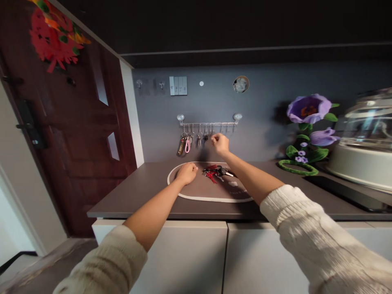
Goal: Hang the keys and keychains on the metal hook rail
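My right hand (221, 144) is raised at the wall, its fingertips pinched together just in front of the hooks on the right of the clear hook rail (210, 123). What the pinch holds, if anything, is hidden. Just left of those fingers hangs a small dark key (206, 138). My left hand (187, 173) rests with curled fingers on the left part of the brown mat (211, 199), and no object shows in it. A pile of keys (219, 172) with red and black parts lies on the mat between and below my hands.
Keys with a pink loop (187, 145) and a brown tag (181, 146) hang at the rail's left. On the right are a purple fabric flower (309, 109), a dark phone-like slab (346, 194) and a domed appliance (361, 151). A dark shelf (232, 28) overhangs the counter (131, 188).
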The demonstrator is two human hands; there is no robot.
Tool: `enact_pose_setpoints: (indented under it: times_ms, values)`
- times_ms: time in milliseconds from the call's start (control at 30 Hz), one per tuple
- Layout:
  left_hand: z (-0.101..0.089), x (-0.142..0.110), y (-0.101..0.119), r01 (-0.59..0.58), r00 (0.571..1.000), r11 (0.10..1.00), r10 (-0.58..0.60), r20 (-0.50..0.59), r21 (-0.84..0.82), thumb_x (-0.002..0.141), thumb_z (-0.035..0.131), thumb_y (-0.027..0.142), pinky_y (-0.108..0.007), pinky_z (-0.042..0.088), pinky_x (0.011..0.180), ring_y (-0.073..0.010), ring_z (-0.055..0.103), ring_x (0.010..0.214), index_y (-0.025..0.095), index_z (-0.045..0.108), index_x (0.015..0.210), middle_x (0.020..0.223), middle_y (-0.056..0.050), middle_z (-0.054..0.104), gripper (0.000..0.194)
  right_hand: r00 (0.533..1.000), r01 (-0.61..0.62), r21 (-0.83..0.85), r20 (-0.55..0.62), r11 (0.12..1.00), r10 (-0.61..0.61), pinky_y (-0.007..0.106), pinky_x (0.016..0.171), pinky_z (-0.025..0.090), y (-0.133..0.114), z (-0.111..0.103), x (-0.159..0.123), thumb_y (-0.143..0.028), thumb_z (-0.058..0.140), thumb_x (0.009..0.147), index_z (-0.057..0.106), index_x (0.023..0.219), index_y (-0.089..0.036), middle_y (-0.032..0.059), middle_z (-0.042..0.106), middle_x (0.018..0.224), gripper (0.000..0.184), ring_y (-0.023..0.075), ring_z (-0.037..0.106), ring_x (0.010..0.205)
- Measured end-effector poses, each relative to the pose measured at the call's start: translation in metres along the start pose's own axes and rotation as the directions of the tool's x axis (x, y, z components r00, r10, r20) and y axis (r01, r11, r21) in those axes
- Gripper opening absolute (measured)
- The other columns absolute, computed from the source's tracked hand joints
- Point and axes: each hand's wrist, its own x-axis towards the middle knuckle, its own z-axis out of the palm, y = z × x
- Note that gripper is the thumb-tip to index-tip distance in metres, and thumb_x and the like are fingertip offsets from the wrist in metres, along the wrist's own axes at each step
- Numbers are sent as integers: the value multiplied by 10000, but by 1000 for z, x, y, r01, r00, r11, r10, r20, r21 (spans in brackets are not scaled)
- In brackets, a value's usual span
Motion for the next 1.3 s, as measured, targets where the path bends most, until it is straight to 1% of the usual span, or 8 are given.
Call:
enact_pose_setpoints:
  times_ms: [267, 467, 600, 700, 800, 1000, 1133, 1300]
  values:
    - [0, -1, 1, -28, 1000, 999, 28, -9, 38, 792, 425, 206, -265, 403, 802, -172, 574, 867, 156, 652, 786, 911, -85, 663, 232, 991, -66, 113, 123, 991, 52, 244, 646, 457, -2, -24, -40, -184, 504, 715, 591, 721, -150, 10, 613, 616, 93, 103, 560, 564]
    - [0, 0, 11, 26, 999, 999, -27, -28, -42, 798, 431, 200, -247, 409, 799, -155, 576, 847, 156, 653, 833, 927, -66, 666, 229, 979, -123, 146, 180, 982, 96, 213, 574, 448, 1, -39, -71, -201, 516, 716, 598, 723, -147, 11, 617, 629, 98, 97, 554, 552]
    - [3, 2, 23, 28, 998, 995, -34, -59, -99, 810, 434, 214, -251, 406, 806, -153, 564, 862, 156, 647, 860, 935, -63, 658, 226, 977, -110, 119, 196, 987, 85, 222, 601, 447, 7, -45, -88, -229, 506, 734, 608, 750, -153, 17, 635, 671, 129, 102, 561, 569]
    - [6, 1, 30, 40, 997, 990, -49, -67, -135, 820, 432, 221, -252, 407, 793, -148, 557, 846, 153, 640, 875, 923, -59, 652, 226, 975, -56, 46, 217, 997, 45, 238, 669, 438, 9, -50, -97, -222, 489, 756, 616, 771, -152, 27, 647, 710, 145, 113, 574, 626]
    - [8, -2, 33, 27, 996, 992, -37, -80, -123, 827, 433, 227, -258, 401, 800, -152, 543, 869, 161, 637, 882, 929, -57, 637, 221, 967, 46, -57, 253, 997, -30, 248, 723, 416, 13, -54, -101, -213, 467, 780, 623, 800, -157, 34, 655, 764, 167, 129, 574, 709]
    - [9, -6, 32, -83, 996, 996, 83, -26, -28, 822, 468, 263, -280, 375, 862, -170, 504, 945, 201, 643, 897, 957, -51, 607, 200, 907, 274, -182, 374, 944, -191, 241, 730, 383, 20, -52, -101, -175, 393, 826, 627, 830, -164, 58, 654, 855, 234, 153, 562, 794]
    - [11, -5, 30, -122, 993, 993, 122, 12, -4, 811, 490, 246, -291, 365, 884, -177, 495, 966, 208, 643, 885, 976, -46, 607, 175, 892, 313, -219, 401, 924, -208, 237, 719, 379, 20, -50, -102, -173, 401, 826, 635, 843, -162, 73, 655, 868, 234, 163, 566, 805]
    - [12, -4, 29, -108, 994, 994, 108, 5, 12, 800, 497, 214, -297, 379, 866, -175, 515, 933, 195, 642, 836, 952, -45, 619, 151, 888, 336, -245, 404, 910, -219, 241, 728, 385, 17, -51, -103, -166, 402, 827, 634, 855, -166, 71, 658, 886, 234, 165, 571, 830]
